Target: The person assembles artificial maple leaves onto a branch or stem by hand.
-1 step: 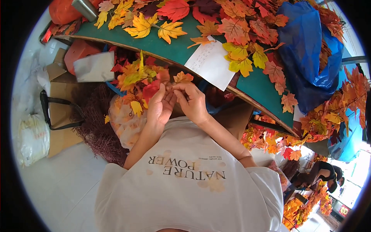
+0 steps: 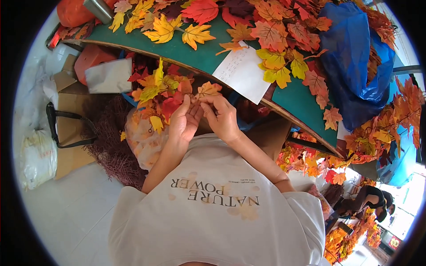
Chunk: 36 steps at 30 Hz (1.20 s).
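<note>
My left hand (image 2: 186,122) is raised before the table edge, palm turned up, with thumb and fingertips pinched near the base of an orange artificial maple leaf (image 2: 208,90). My right hand (image 2: 224,119) meets it from the right, its thumb and forefinger pressed together below that same leaf. The exact grip points and any stem are hidden by the fingers. Just left of my left hand hangs a bunch of yellow, red and orange artificial leaves (image 2: 153,86). It seems to continue from the pinched leaf, though the join cannot be made out.
A green-topped table (image 2: 195,55) carries loose leaves, a handwritten paper sheet (image 2: 242,73) and a blue plastic bag (image 2: 350,66). At left are dark red twiggy stems (image 2: 111,142), a cardboard box (image 2: 71,133) and a white sack (image 2: 40,157). Another person (image 2: 375,199) sits far right.
The orange leaf has tilted up slightly above my fingertips. The yellow leaves of the bunch at left have shifted a little. Both hands stay in nearly the same place.
</note>
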Each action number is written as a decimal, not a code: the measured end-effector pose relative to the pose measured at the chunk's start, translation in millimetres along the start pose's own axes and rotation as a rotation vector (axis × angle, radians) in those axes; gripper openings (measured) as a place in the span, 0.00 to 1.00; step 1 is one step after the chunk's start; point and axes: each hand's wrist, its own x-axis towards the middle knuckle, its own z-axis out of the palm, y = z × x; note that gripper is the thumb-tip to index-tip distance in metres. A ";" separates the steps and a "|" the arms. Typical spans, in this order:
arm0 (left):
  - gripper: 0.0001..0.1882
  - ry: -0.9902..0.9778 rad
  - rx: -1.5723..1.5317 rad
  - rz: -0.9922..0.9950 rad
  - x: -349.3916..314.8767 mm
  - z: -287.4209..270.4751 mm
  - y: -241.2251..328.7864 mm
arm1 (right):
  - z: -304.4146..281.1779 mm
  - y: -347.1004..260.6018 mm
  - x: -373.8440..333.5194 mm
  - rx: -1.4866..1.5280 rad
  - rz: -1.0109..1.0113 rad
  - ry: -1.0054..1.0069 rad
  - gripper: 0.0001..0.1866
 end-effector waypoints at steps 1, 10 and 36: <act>0.14 0.019 -0.030 0.008 2.8 -3.0 0.7 | -1.2 -1.6 0.5 -0.083 -0.074 0.027 0.08; 0.10 -0.040 0.058 0.111 -6.6 8.8 -6.7 | -4.3 -0.1 -1.5 -0.105 -0.070 -0.063 0.07; 0.10 -0.095 0.455 0.106 -4.0 -33.3 20.1 | -209.8 16.0 100.0 -1.024 -0.375 0.152 0.11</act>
